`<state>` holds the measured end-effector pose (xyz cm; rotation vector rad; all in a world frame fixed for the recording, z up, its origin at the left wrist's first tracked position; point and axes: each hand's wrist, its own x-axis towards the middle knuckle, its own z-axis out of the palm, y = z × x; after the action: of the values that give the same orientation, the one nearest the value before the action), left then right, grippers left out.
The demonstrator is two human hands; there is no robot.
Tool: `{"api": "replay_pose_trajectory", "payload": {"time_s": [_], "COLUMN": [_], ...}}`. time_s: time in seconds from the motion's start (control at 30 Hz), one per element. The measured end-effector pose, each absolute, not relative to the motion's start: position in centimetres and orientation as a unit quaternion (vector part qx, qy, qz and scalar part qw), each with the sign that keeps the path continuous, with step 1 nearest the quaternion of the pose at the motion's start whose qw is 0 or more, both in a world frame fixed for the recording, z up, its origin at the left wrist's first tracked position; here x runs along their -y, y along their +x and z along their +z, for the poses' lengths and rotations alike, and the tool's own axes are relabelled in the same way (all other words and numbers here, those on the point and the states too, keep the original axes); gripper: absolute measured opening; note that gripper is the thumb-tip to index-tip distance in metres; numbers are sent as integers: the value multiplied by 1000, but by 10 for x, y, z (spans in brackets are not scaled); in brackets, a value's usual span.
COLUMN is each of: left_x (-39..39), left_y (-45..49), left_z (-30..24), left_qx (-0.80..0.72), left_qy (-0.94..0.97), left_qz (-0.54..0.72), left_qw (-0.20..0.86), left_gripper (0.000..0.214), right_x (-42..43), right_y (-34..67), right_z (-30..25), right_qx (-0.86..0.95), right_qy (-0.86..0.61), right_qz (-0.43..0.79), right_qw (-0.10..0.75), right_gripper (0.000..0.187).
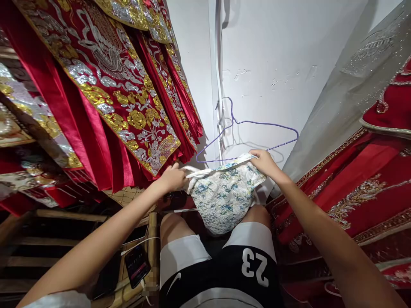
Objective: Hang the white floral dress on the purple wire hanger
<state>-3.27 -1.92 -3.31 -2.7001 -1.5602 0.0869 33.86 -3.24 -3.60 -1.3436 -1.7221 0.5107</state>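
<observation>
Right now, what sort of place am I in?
Likely a costume store or dressing corner: sequined red garments hang at left, beaded red clothing at right, and a purple hanger by the white wall.

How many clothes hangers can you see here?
1: a purple hanger, in front of the white wall, just beyond the floral cloth held between the left hand and right hand. Others may be hidden behind the red garments.

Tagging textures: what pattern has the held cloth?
White cloth with a blue and yellow-green print; best in head view.
</observation>
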Motion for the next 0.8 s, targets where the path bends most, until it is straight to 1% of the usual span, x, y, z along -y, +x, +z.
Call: {"api": "replay_pose_trajectory", "payload": {"time_s": [0.07, 0.13, 0.2, 0.27, 0.37, 0.47, 0.53, 0.6, 0.63, 0.67, 0.7, 0.77, 0.8], "left_x": [13, 8, 2, -4, -13, -22, -26, -28, -29, -30, -32, -37, -41], "left_y": [-31, -23, -10, 7, 30, 38, 34, 28, 25, 22, 20, 16, 13], "left_z": [-18, -1, 12, 20, 21, 17, 16, 18, 20, 22, 25, 30, 33], "left_qx": [480, 447, 416, 391, 365, 365, 378, 390, 396, 400, 403, 410, 418], "left_qy": [-876, -887, -892, -883, -855, -833, -829, -831, -831, -832, -834, -837, -832], "left_qz": [-45, -108, -179, -256, -354, -398, -398, -390, -387, -382, -374, -356, -357], "left_qw": [35, 31, 2, -43, -103, -122, -106, -71, -56, -49, -49, -63, -69], "left_gripper": [41, 42, 41, 36, 27, 33, 31, 26, 26, 25, 24, 22, 19], "right_x": [35, 38, 40, 43, 51, 61, 66, 67, 65, 63, 60, 56, 56], "right_y": [343, 343, 337, 326, 309, 307, 317, 334, 344, 355, 365, 382, 388], "right_z": [-32, -30, -31, -36, -44, -46, -40, -30, -24, -18, -10, 6, 16], "right_qx": [696, 702, 706, 709, 729, 731, 696, 642, 619, 601, 593, 598, 607], "right_qy": [-536, -525, -513, -494, -450, -454, -496, -531, -545, -558, -571, -595, -595], "right_qz": [194, 199, 215, 239, 272, 257, 215, 151, 122, 105, 109, 183, 244], "right_qw": [436, 437, 440, 442, 438, 439, 474, 532, 553, 562, 557, 506, 467], "right_gripper": [17, 15, 15, 20, 36, 61, 76, 85, 85, 80, 69, 40, 31]}}
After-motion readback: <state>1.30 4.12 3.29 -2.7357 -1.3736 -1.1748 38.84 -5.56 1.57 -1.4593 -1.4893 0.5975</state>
